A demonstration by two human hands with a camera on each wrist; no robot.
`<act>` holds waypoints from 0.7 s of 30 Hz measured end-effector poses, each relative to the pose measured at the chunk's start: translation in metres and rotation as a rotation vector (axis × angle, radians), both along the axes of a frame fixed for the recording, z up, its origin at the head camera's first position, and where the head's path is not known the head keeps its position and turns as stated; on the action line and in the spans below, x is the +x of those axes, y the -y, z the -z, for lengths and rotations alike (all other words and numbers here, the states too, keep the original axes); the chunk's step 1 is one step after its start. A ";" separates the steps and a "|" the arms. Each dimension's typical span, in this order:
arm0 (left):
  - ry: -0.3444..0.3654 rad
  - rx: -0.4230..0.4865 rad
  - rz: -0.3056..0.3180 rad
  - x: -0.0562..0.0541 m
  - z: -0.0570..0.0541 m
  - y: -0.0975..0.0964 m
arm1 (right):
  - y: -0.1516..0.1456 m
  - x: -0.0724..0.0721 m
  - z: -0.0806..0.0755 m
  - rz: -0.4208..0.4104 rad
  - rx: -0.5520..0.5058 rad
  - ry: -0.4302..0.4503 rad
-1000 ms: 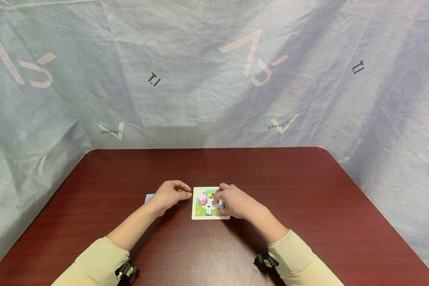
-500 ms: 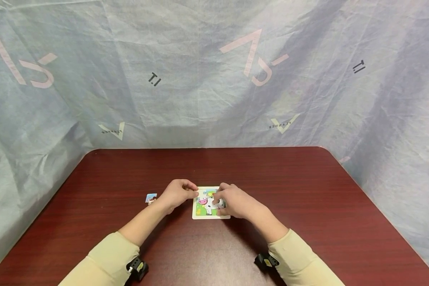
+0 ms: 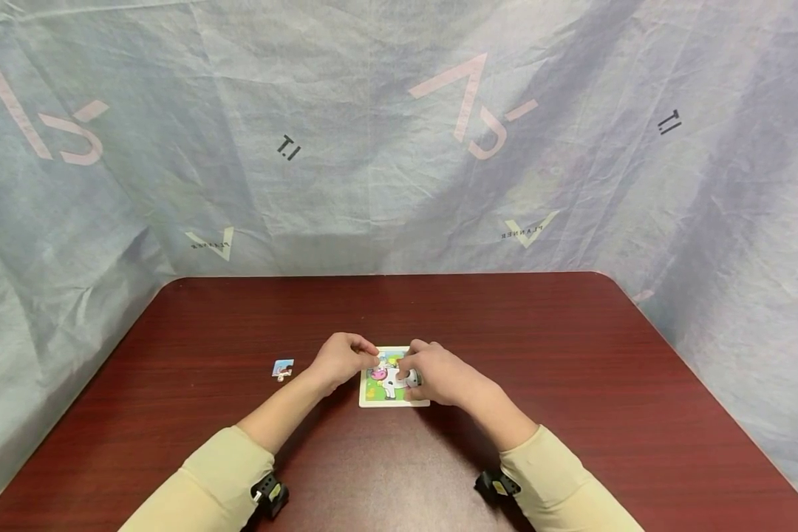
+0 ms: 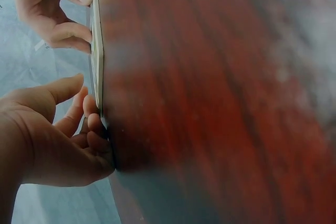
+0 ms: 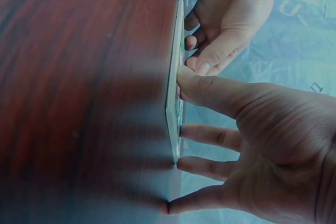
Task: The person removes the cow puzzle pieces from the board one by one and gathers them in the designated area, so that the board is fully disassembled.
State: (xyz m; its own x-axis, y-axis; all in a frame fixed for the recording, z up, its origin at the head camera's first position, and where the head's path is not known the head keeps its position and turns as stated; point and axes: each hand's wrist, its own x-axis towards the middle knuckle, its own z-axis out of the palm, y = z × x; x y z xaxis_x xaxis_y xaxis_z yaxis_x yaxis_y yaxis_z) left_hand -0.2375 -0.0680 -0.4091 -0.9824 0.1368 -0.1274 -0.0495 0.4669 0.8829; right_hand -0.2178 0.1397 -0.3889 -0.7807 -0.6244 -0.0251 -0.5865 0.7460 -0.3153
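A small square puzzle [image 3: 386, 404] with a cow picture and a cream frame lies flat on the table. My right hand [image 3: 435, 375] rests on its right side, the thumb and fingers spread over the board in the right wrist view. At the upper left corner, my left hand [image 3: 342, 358] has its thumb and index fingertips close over the picture. In the left wrist view, the left thumb [image 4: 71, 87] stands a little apart from the bent fingers, with no piece showing between them. Left of the puzzle lies a loose blue puzzle piece [image 3: 281, 366].
The dark red wooden table [image 3: 539, 332] has rounded far corners. A pale printed cloth [image 3: 372, 185] hangs behind it and along both sides. Black wrist devices show at both cream sleeves [image 3: 219, 473].
My left hand has moved right, from beside the puzzle to over its upper left corner, uncovering the loose blue piece. The right hand has stayed in place on the board.
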 end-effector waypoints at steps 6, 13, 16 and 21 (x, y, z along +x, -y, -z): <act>-0.007 -0.096 -0.010 0.000 -0.001 -0.004 | -0.001 -0.001 0.001 -0.011 -0.002 -0.004; 0.006 -0.186 -0.041 -0.001 -0.002 -0.008 | -0.001 -0.001 0.003 -0.012 -0.004 -0.006; 0.014 -0.221 -0.066 -0.001 -0.002 -0.010 | -0.001 -0.001 0.003 -0.018 -0.009 -0.013; 0.028 -0.287 -0.094 0.000 -0.005 -0.013 | -0.001 -0.001 0.002 -0.038 -0.014 -0.044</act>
State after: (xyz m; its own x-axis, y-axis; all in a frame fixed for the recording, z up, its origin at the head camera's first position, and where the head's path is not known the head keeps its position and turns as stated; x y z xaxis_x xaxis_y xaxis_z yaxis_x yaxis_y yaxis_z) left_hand -0.2380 -0.0550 -0.4044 -0.9846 0.0004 -0.1750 -0.1265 0.6891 0.7135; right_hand -0.2185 0.1409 -0.3911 -0.7568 -0.6534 0.0176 -0.6276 0.7190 -0.2986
